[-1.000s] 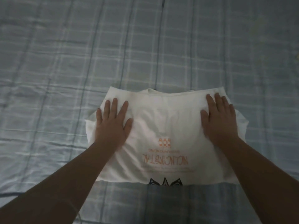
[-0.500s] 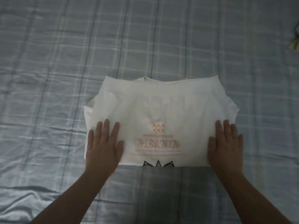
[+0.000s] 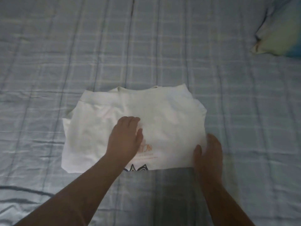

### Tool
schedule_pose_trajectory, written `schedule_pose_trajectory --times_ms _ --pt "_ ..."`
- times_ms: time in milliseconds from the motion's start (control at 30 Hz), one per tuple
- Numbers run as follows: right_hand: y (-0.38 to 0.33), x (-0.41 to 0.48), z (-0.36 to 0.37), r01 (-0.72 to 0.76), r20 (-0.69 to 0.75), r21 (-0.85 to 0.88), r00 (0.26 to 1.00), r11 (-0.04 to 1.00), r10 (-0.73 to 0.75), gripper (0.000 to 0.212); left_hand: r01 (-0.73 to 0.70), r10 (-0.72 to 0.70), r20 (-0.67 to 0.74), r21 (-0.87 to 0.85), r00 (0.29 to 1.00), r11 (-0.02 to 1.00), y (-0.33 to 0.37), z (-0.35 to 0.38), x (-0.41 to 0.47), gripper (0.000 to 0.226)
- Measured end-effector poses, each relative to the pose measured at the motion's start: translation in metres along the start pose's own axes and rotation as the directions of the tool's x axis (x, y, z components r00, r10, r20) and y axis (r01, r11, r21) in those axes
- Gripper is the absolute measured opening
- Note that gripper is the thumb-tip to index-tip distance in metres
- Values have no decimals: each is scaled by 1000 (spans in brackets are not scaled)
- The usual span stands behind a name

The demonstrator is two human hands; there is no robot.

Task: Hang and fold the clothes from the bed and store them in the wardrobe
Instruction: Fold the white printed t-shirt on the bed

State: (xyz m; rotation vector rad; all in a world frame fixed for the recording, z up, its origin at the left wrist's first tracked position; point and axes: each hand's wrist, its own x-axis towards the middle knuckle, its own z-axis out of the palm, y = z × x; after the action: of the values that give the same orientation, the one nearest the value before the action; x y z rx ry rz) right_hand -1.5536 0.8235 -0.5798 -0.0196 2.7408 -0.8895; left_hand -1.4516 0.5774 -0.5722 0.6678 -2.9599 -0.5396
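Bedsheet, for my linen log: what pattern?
The bedsheet is pale blue-grey plaid, clearest in the head view.

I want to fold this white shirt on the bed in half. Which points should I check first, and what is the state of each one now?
1. The white shirt lies flat on the bed sheet: ok.
2. The left hand rests flat on the shirt's middle: ok.
3. The right hand is at the shirt's right edge, near the front corner: ok.
4. Its grip on that edge: cannot tell, the fingers are not clear.
5. The folded layers line up: not ok, one layer sticks out at the left side.
6. The pillow lies apart from the shirt: ok.
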Motion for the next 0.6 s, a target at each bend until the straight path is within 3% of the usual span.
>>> schedule_pose_trajectory --times_ms 100,167,267,367,500,600 --pt "10 -1 -7 -171 97 56 981 984 165 53 75 -43 168 -186 985 980 75 19 46 28" --pt "18 -1 -7 -198 134 61 973 978 189 51 140 -77 242 -257 967 956 120 36 72 30" --pt "24 3 -5 -207 199 35 960 978 196 50 200 -156 278 -139 948 970 174 63 100 60" --pt "27 9 -5 -258 258 72 938 963 232 34 257 -241 296 -15 924 966 203 85 115 83" --pt "31 13 -9 -278 296 103 925 955 238 30 304 -291 339 16 895 953 208 101 127 90" --pt "30 16 -10 -302 352 148 906 942 235 27 307 -297 334 22 895 951 205 101 131 78"
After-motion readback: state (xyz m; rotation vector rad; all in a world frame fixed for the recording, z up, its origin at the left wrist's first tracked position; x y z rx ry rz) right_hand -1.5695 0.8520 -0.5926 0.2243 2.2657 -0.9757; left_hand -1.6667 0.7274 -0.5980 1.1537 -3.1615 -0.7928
